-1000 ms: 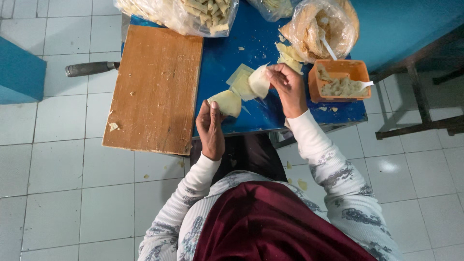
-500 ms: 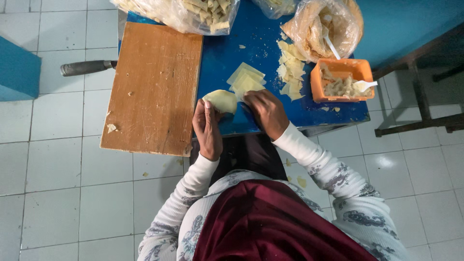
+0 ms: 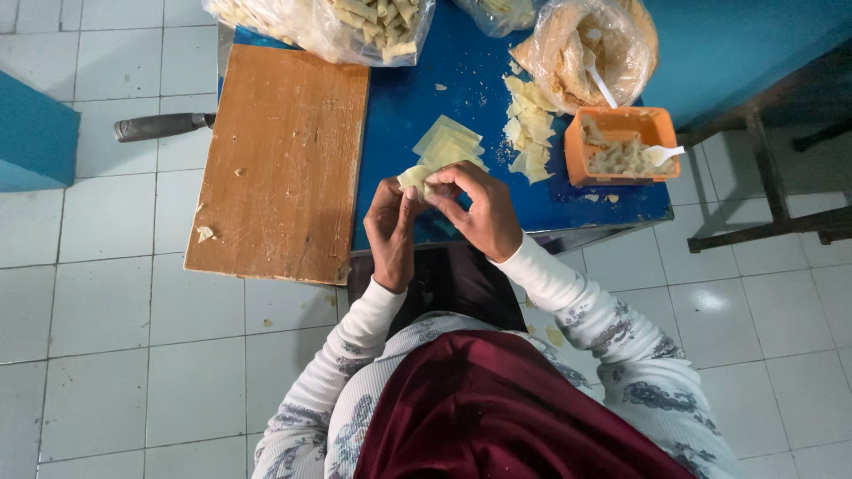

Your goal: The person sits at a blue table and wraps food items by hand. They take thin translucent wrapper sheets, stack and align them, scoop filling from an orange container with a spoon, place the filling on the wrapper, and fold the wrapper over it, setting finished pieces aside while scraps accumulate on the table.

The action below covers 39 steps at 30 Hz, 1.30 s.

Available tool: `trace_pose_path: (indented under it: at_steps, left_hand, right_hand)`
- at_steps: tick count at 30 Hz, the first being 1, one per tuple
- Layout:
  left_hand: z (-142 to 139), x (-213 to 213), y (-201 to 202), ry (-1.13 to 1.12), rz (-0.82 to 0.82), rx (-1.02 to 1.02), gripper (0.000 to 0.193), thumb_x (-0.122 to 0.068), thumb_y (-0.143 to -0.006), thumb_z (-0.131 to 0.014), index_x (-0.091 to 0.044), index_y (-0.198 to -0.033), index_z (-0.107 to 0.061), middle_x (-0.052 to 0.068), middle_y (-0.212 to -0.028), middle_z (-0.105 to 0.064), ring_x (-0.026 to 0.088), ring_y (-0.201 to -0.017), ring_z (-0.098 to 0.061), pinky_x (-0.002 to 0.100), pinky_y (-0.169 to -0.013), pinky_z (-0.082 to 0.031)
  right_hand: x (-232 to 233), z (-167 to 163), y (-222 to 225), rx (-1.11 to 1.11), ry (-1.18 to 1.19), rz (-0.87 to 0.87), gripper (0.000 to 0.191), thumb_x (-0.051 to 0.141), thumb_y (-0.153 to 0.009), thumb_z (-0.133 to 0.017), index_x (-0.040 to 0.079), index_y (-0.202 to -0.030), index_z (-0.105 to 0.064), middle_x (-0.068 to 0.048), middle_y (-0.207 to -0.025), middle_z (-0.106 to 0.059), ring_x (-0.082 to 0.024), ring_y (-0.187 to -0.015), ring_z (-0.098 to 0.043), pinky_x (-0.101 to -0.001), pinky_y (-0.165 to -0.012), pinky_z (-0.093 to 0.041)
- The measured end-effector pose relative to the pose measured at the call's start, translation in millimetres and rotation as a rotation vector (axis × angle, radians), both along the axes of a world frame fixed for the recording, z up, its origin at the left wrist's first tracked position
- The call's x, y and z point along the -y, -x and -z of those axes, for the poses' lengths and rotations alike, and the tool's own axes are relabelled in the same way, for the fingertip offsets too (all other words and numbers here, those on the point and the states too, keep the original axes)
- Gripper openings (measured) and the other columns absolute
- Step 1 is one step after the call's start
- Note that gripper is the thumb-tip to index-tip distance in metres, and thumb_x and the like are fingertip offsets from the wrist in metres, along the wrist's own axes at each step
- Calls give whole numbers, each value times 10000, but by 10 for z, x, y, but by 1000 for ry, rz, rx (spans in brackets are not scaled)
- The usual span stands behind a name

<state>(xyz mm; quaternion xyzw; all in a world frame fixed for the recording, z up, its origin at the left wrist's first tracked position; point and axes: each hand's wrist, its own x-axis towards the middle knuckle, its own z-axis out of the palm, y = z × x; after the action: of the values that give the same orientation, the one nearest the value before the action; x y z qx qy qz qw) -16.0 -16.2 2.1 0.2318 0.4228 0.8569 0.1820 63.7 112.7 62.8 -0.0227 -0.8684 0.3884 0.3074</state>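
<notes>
Head view: I see both hands pinched on one pale dough wrapper (image 3: 414,176) — left hand (image 3: 391,232) cupping it from below, right hand (image 3: 477,210) closed over its edge. Just beyond the right hand lies a stack of wrappers (image 3: 448,146); farther right, an orange tub (image 3: 621,146) with a white spoon (image 3: 661,154).

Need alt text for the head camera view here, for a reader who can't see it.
Seen from above, a person's left hand and right hand together pinch a pale dough wrapper over a blue table. On the table lie a wooden board, a stack of wrappers, an orange tub of filling with a white spoon, and plastic bags.
</notes>
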Motion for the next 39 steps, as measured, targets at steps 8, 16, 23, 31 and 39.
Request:
trace_pose_path:
  at_steps: [8,16,23,31,39]
  left_hand:
    - [12,43,-14,76,29,7,189,-212,-1095,-583,-26,-1105,-614,5,-1023,-641,62,-922,-587,240,-857,-498]
    - [-80,32,-12,73,87,124,209,-261,-1095,-563,-65,-1024,-553,7,-1007,-644,80,-945,-631,281,-880,-545]
    - [-72,-23,6,49,97,49,181,-142,-1033,-691,-68,-1042,-526,27,-1011,-654,98,-931,-621,277,-833,-521]
    - [-90,111,14,34,37,181,174,-207,-1072,-635,-88,-1012,-522,9,-1020,-655,91,-917,-622,275,-817,-514]
    - [-106,218,51,13,-108,138,207,-249,-1098,-611,-86,-994,-535,26,-976,-637,101,-874,-597,291,-832,-539]
  right_hand:
    - [-304,291,-27,245,726,-155,206,168,-1051,-646,-7,-1116,-733,-24,-996,-718,-73,-880,-644,-233,-785,-538]
    - [-502,509,-9,204,1259,-275,117,133,-1043,-620,35,-1089,-665,-3,-1055,-689,-88,-943,-656,-266,-839,-543]
    - [-498,565,-62,237,1095,-301,115,128,-1075,-626,26,-1102,-672,-1,-1040,-663,-76,-943,-634,-263,-849,-532]
    - [-891,224,-4,60,855,-41,70,112,-1061,-642,61,-1089,-683,-34,-1066,-744,-147,-933,-703,-312,-849,-578]
    - [-362,310,-81,0,-463,118,201,-6,-905,-715,42,-1096,-752,-114,-1105,-746,-320,-1038,-690,-407,-904,-553]
